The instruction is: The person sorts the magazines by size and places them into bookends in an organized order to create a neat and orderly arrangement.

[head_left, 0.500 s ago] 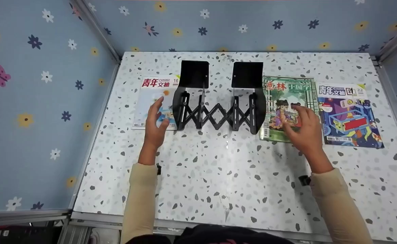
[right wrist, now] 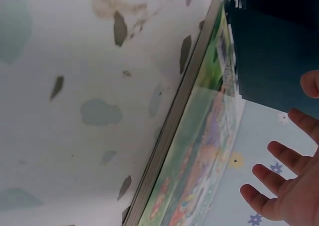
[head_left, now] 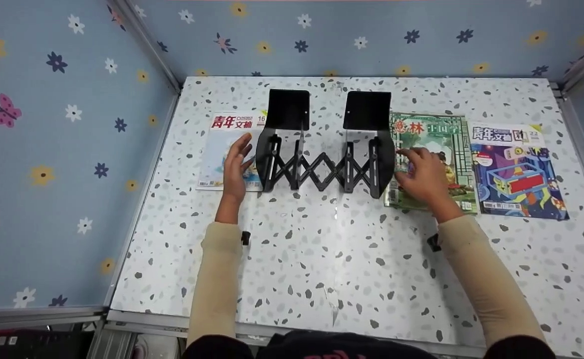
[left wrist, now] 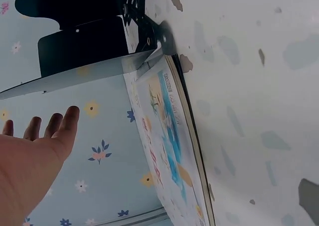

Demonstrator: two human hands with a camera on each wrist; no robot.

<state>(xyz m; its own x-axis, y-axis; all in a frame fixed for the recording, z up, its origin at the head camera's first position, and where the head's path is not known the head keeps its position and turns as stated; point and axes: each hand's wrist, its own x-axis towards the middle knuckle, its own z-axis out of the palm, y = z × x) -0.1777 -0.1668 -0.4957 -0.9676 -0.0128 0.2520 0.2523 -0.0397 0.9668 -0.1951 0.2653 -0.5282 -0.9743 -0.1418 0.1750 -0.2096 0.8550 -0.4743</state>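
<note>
Hands (head_left: 424, 177) flanking bookend (head_left: 368, 110), magazines (head_left: 518, 184) either side

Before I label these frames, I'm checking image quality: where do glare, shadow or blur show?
Head view: pale sheen on the tabletop, soft shadow beside the right sleeve; left wrist view: the black rack so dark that little surface detail shows; right wrist view: the green magazine looks smeared, its cover print unreadable.

The upright black bookend (head_left: 349, 167) blocks the middle; free passage runs across the tabletop (head_left: 311, 259) in front.
</note>
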